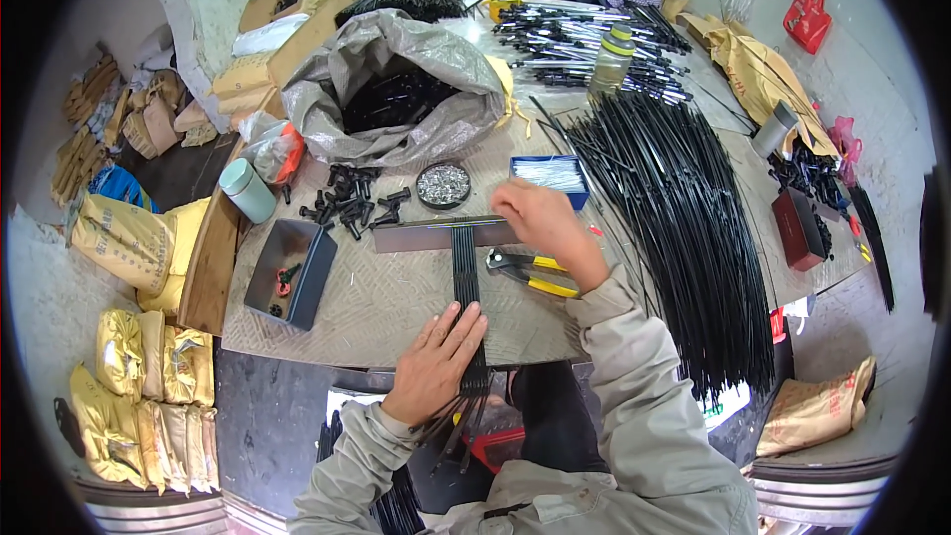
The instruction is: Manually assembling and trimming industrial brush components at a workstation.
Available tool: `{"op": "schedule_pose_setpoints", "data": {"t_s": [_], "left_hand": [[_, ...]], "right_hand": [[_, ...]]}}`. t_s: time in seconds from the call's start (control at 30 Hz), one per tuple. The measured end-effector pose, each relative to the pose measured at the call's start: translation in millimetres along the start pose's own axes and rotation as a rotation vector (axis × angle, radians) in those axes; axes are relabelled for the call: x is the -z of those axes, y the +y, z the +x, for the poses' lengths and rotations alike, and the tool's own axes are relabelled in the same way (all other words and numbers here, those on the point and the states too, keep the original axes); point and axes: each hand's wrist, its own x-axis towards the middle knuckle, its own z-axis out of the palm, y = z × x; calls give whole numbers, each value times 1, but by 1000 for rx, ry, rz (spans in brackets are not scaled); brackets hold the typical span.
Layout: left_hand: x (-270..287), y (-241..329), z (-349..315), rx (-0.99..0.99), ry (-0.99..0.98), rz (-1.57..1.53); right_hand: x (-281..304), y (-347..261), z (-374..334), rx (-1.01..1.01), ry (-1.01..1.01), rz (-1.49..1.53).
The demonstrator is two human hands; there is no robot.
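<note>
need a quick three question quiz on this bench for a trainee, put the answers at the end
1. True or false: the left hand lies palm down on the long black strips.
2. Which colour shows on the pliers: a) red, b) yellow, c) green?
3. Fill the gap: seen from the worker's seat, the round dish of small silver pieces sits to the ____ of the blue box.

Key: 1 true; 2 b; 3 left.

A pale wall (pixel 882 89) curves along the right; dark grey floor (pixel 258 406) shows lower left, below the central worktable (pixel 347 322).
</note>
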Motion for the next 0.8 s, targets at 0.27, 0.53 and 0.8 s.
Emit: {"op": "schedule_pose_setpoints", "data": {"t_s": [0.27, 0.53, 0.8], "left_hand": [[-4, -1, 2, -5, -6, 43], [-9, 0, 5, -12, -22, 86], [-5, 3, 7, -1, -33, 34]], "right_hand": [[-3, 1, -13, -73, -104, -201], [-7, 10, -17, -76, -55, -187], [-8, 10, -16, -75, -29, -253]]}}
